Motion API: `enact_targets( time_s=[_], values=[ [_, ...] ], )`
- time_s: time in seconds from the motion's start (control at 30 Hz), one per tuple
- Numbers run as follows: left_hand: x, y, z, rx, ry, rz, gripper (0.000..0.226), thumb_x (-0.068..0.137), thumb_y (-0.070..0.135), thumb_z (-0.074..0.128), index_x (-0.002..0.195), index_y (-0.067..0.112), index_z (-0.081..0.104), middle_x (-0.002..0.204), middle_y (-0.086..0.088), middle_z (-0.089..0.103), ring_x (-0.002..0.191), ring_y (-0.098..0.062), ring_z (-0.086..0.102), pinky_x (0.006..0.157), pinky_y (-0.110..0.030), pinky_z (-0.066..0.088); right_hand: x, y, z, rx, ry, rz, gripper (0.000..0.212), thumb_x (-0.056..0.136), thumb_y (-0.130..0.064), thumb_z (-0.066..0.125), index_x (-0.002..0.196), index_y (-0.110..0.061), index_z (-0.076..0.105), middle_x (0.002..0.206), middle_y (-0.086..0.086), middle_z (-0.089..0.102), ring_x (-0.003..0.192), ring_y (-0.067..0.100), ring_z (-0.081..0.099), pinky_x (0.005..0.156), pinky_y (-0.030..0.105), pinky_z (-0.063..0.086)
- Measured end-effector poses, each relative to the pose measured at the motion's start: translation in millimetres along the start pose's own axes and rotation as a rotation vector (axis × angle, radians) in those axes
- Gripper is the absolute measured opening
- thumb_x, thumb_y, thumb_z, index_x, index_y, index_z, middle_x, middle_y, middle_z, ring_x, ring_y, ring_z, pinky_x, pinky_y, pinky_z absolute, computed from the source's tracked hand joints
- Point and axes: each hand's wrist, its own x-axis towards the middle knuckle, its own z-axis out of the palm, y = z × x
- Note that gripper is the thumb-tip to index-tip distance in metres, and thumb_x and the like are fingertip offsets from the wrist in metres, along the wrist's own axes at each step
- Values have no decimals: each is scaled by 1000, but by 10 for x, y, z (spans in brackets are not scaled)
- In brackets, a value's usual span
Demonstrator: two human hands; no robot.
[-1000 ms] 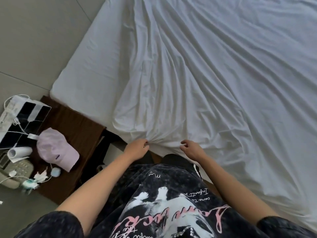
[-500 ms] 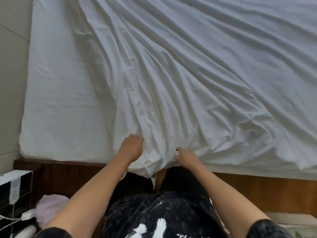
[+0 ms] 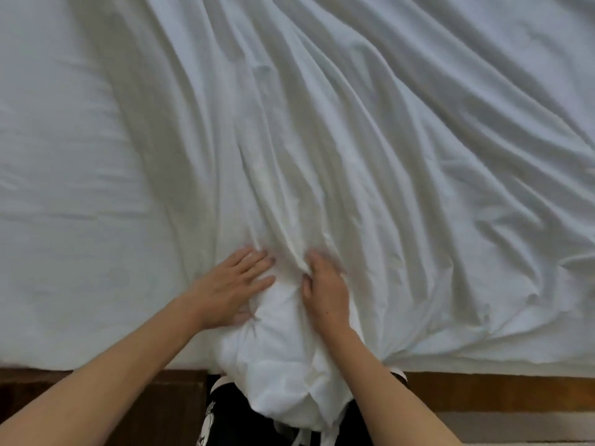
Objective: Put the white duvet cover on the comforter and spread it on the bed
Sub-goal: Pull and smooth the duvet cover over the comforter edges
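Pressing flat, your left hand (image 3: 233, 286) and right hand (image 3: 325, 289), fists earlier, lay open-fingered on the duvet cover (image 3: 289, 365) bunched over the bed (image 3: 64, 252) edge.

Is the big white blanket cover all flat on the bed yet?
Not yet. The white fabric duvet cover is wrinkled and bunched at the bed's wooden edge.

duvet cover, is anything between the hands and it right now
Nothing visible. The left hand lies flat on the white duvet cover and the right hand rests on a bunched fold of it at the near bed edge.
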Motion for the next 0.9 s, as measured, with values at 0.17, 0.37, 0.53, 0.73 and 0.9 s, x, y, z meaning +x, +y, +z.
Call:
enact_targets(
  time_s=[0.17, 0.37, 0.53, 0.73, 0.9],
  values=[
    [64, -76, 161, 93, 306, -10, 19, 95, 19, 56, 78, 11, 54, 79, -8, 56, 74, -27, 54, 88, -41, 49, 8, 180, 133, 48, 147, 108, 35, 86, -20, 38, 112, -10, 60, 92, 5, 66, 80, 27, 62, 67, 33, 50],
    [-690, 153, -96, -171, 236, -197, 50, 82, 55, 59, 56, 13, 58, 56, -4, 55, 51, -24, 51, 49, -29, 40, -243, -162, 146, 153, 113, -169, 40, 85, -19, 48, 124, -13, 56, 108, 1, 65, 92, 17, 56, 78, 28, 44],
    [-2175, -444, 770, -259, -259, -569, 60, 72, 75, 59, 86, 17, 69, 79, -11, 72, 69, -33, 68, 64, -47, 55, -816, -531, 592, 24, -539, -460, 53, 82, -17, 52, 134, -8, 46, 118, 15, 57, 103, 34, 55, 87, 39, 48],
    [-1520, -265, 219, -396, -214, -723, 43, 59, 44, 46, 91, 19, 62, 71, -4, 66, 63, -32, 64, 58, -37, 44, -474, -299, 388, 3, -406, -560, 44, 86, -27, 51, 128, -11, 50, 118, 11, 59, 103, 29, 55, 86, 36, 48],
    [-1323, -384, 426, -406, 447, -1371, 64, 81, 59, 45, 123, 11, 49, 122, -19, 54, 108, -41, 51, 94, -58, 45, -271, 268, -13, -73, -63, -553, 44, 88, -31, 55, 128, -12, 47, 125, 10, 58, 112, 25, 54, 98, 31, 41]
  ],
)
